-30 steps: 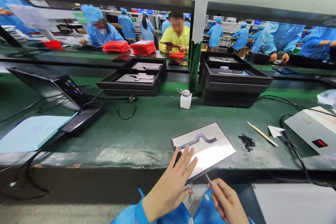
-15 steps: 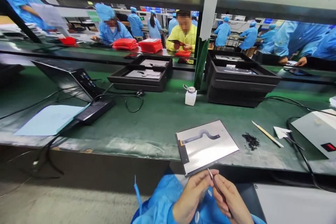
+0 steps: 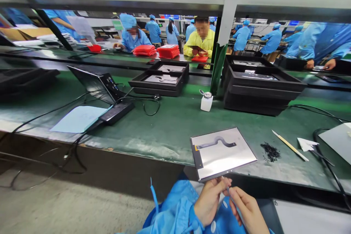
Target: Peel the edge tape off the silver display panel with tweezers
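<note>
An LCD panel (image 3: 226, 161), silvery on the back with a grey flex cable (image 3: 216, 143) stuck across it, lies at the bench's front edge, its near side jutting over. Just below that side is my left hand (image 3: 210, 199), thumb and fingers pinched together; what they hold is hidden. My right hand (image 3: 245, 206) grips slim metal tweezers (image 3: 230, 196) that point up toward the left fingertips. Whether the left fingers touch the panel I cannot tell. Right of the panel are a pile of black scraps (image 3: 270, 152) and a craft knife (image 3: 290, 145) with a pale handle.
A white dispenser bottle (image 3: 206, 101) stands behind the panel. Black trays (image 3: 257, 91) with panels are stacked at back right, and more trays (image 3: 156, 87) sit left of the post. A tilted monitor (image 3: 93, 84) and cables occupy the left. Co-workers sit beyond the shelf.
My view has turned slightly left, so the bench things appear farther right. The tweezers have shifted a little in my right hand; the panel stays at the edge.
</note>
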Motion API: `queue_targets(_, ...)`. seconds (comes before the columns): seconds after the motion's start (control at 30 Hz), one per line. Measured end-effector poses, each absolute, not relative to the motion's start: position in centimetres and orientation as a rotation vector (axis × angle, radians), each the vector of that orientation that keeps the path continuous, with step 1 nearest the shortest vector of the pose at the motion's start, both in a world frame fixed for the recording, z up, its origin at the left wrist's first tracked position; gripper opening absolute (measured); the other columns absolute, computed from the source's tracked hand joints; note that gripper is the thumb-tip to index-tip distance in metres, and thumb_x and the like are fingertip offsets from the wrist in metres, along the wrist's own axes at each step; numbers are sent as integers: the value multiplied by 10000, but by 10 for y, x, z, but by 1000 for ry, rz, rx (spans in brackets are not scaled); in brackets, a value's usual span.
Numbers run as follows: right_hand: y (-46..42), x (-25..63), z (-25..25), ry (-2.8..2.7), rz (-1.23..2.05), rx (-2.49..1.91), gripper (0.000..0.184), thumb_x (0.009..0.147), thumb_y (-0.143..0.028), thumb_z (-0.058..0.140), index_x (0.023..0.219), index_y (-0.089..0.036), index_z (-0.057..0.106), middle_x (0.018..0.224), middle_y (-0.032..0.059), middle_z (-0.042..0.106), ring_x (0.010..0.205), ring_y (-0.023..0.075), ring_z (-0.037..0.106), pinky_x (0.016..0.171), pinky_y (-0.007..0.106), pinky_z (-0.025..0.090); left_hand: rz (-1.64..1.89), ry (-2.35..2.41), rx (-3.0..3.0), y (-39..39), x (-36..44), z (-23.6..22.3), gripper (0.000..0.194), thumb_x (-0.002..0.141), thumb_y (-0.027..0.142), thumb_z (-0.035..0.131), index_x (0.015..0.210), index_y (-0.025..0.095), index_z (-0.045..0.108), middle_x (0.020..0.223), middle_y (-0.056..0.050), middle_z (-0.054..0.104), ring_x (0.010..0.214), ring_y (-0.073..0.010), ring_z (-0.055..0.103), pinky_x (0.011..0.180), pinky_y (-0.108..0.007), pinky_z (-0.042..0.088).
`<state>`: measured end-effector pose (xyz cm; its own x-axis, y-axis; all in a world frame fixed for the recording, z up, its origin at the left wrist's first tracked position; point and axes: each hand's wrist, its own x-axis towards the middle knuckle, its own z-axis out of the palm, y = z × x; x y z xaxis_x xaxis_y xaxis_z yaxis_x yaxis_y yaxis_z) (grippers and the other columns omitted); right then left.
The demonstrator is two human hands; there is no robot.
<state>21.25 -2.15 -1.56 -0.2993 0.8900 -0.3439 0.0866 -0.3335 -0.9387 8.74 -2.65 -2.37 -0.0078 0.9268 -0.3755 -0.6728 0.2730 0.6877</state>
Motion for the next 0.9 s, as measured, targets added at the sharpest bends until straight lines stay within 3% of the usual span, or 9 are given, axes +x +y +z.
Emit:
queue_targets(0.1,-18,212,-14,-1202,1862,-1256,589,749,-748,611,594,-189,513,398,-97,373,340,36,250,345,175,198,1279,885,378,-29,84,-20,464,598,507,879,806,117,740,779,-47,650,705,-144,563,815,-304,434)
queue_targets(0.27,-18,210,-11,-1055,1969,-1196,524,765,-719,629,787,-205,533,391,-136,383,303,19,172,315,149,152,1270,867,378,-30,80,-20,461,586,489,889,826,118,758,803,-63,676,869,-194,600,919,-309,406)
queue_targets(0.4,-21,211,-15,-1186,1747,-1253,564,694,-719,699,682,-197,486,494,-91,504,318,1,271,326,131,167,1282,893,336,-28,84,-23,446,563,506,896,733,132,722,789,-44,663,821,-176,584,861,-297,414)
queue_targets(0.5,-19,212,-20,-1225,1762,-1283,585,698,-747,667,643,-181,530,445,-93,453,322,20,313,328,145,226,1286,883,335,-28,84,-21,467,556,539,888,688,131,701,696,-22,622,743,-156,559,826,-290,418)
queue_targets(0.6,-16,212,-23,-1146,1924,-1237,617,693,-790,621,694,-176,567,383,-115,396,292,21,255,308,151,195,1272,858,345,-29,81,-18,495,579,541,876,794,117,739,717,-30,636,659,-129,525,797,-300,428)
queue_targets(0.7,-17,211,-21,-1120,1966,-1226,581,724,-773,610,716,-199,523,360,-132,379,276,15,209,298,143,160,1275,857,342,-30,79,-20,503,551,511,899,816,112,749,785,-59,668,718,-150,557,821,-302,430)
queue_targets(0.77,-19,210,-19,-1170,1860,-1248,560,714,-747,650,726,-209,496,410,-115,457,281,9,228,299,136,152,1285,872,328,-29,80,-23,474,539,505,906,751,118,733,782,-63,668,792,-178,583,843,-301,424)
queue_targets(0.9,-21,209,-19,-1224,1717,-1274,564,685,-721,702,632,-197,500,466,-85,494,310,20,321,317,147,243,1299,894,306,-28,82,-26,461,537,511,904,704,134,698,769,-45,653,797,-178,585,831,-297,422)
